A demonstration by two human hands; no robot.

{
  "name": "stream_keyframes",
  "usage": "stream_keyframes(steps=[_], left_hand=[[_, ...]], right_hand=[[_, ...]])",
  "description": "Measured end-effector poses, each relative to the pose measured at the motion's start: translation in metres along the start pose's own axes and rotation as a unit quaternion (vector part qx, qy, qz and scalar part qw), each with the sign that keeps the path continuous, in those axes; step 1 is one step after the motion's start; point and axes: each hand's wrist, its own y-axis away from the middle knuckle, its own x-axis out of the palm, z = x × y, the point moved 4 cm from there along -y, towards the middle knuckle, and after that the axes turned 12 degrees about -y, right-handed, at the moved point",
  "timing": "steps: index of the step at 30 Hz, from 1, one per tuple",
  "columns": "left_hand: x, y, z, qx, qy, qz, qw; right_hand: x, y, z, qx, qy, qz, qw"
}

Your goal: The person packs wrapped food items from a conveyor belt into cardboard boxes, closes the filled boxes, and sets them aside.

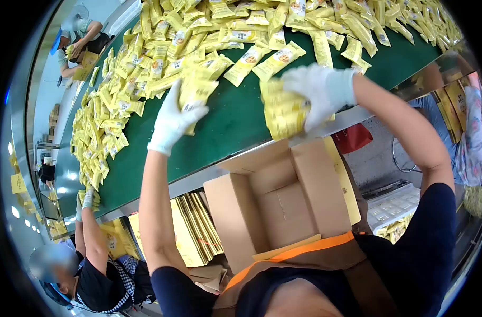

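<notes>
My left hand (169,120), in a white glove, is closed round a few yellow packets (197,91) above the green belt (233,119); they are slightly blurred. My right hand (319,94), also gloved, grips a bundle of yellow packets (282,112) lined up side by side near the belt's front edge. Two loose packets (278,59) lie between my hands, toward the far side. An open cardboard box (227,211) with its flaps spread stands below the belt edge, in front of my body. Its visible floor is bare.
Piles of yellow packets (161,50) cover the belt's far side and left. Folded yellow cartons (190,230) stand left of the box. A white crate (394,206) with packets is at right. One co-worker (101,269) works at lower left, another (85,39) across the belt.
</notes>
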Motion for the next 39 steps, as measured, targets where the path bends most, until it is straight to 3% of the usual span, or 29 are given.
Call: stream_keyframes(steps=[1,3,4,7,8,11,12,13,16,19,21,22,24,25,29,34,39], left_hand=[[0.003,-0.019,-0.007,-0.004,-0.126,0.022,0.992],[0.018,-0.053,-0.012,0.044,-0.279,0.017,0.959],[0.030,-0.070,-0.004,0.053,-0.213,0.043,0.975],[0.045,-0.087,0.009,0.060,-0.209,0.100,0.971],[0.046,-0.081,0.007,0.076,-0.219,0.079,0.970],[0.048,-0.034,-0.023,0.057,-0.437,0.076,0.894],[0.053,-0.015,-0.018,0.128,-0.478,0.001,0.869],[0.058,0.001,-0.023,0.127,-0.508,-0.010,0.852],[0.063,0.008,-0.027,0.041,-0.441,0.002,0.897],[0.059,0.008,-0.033,0.095,-0.481,-0.062,0.869],[0.058,-0.007,-0.025,0.002,-0.487,0.024,0.873],[0.058,-0.015,-0.030,-0.024,-0.500,0.071,0.863],[0.060,-0.023,-0.038,-0.061,-0.525,0.127,0.839],[0.061,-0.018,-0.040,-0.061,-0.524,0.124,0.840],[0.069,0.028,-0.032,-0.070,-0.523,0.067,0.847],[0.078,0.037,-0.017,-0.038,-0.512,0.017,0.858],[0.064,0.048,-0.010,-0.010,-0.497,0.055,0.866]], right_hand=[[0.017,-0.002,-0.004,0.007,0.052,0.029,0.998],[0.024,0.003,-0.009,-0.004,0.058,-0.028,0.998],[0.024,0.006,-0.010,0.010,0.050,-0.020,0.998],[0.010,0.027,-0.016,0.065,0.015,-0.020,0.998],[0.003,0.037,-0.016,0.083,-0.002,-0.030,0.996],[-0.006,0.051,-0.020,0.088,-0.004,-0.137,0.987],[-0.004,0.054,-0.021,0.082,0.028,-0.181,0.980],[0.000,0.056,-0.022,0.076,0.058,-0.225,0.970],[0.024,0.042,-0.019,0.092,0.070,-0.203,0.972],[0.034,0.036,-0.015,0.087,0.067,-0.191,0.975],[0.039,0.034,-0.018,0.056,0.063,-0.193,0.978],[0.035,0.029,-0.011,0.086,0.028,-0.126,0.988],[0.039,0.014,-0.007,0.083,0.042,-0.149,0.984],[0.038,0.004,-0.005,0.078,0.048,-0.162,0.983],[0.011,-0.033,-0.026,0.238,0.000,-0.248,0.939],[0.033,-0.084,0.037,0.156,0.035,-0.202,0.966],[0.030,-0.061,0.027,0.134,0.011,-0.169,0.976]])
